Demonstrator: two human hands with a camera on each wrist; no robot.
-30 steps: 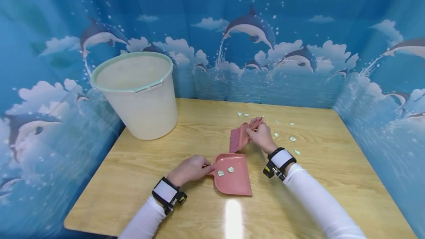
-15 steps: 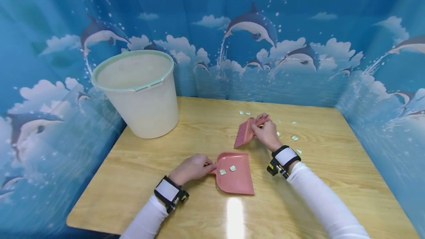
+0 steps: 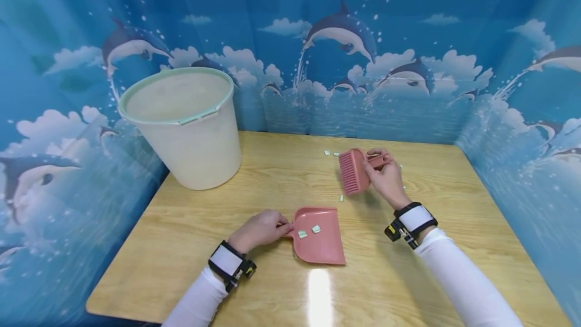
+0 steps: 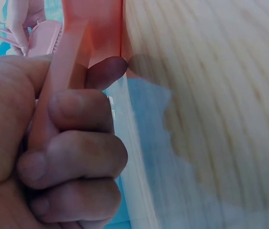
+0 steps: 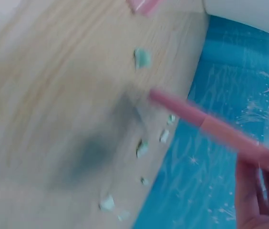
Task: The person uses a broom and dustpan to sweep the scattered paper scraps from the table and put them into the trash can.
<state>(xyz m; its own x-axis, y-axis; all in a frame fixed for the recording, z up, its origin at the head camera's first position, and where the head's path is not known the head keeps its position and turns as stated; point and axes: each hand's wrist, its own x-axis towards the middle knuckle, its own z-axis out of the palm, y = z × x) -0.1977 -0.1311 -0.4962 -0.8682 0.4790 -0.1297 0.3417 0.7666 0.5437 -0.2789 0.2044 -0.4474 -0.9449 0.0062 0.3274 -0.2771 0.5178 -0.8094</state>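
Observation:
A pink dustpan (image 3: 320, 238) lies flat on the wooden table (image 3: 190, 226) with two pale green scraps (image 3: 309, 231) in it. My left hand (image 3: 259, 229) grips its short handle (image 4: 60, 81) at the pan's left end. My right hand (image 3: 387, 176) holds a pink hand brush (image 3: 353, 171) by its handle (image 5: 211, 126), lifted off the table behind the pan, bristles turned toward me. One pale scrap (image 3: 341, 198) lies just below the brush. More scraps (image 5: 141, 149) are scattered near the back wall (image 3: 331, 153).
A large cream bucket with a pale green rim (image 3: 181, 127) stands at the table's back left corner. Blue dolphin-print walls (image 3: 408, 64) close in the table on three sides. The table's near edge (image 3: 136, 312) runs below my forearms.
My right hand has lifted the brush off the table and swung it right and back, turning the bristles toward me. The left hand and dustpan have stayed put.

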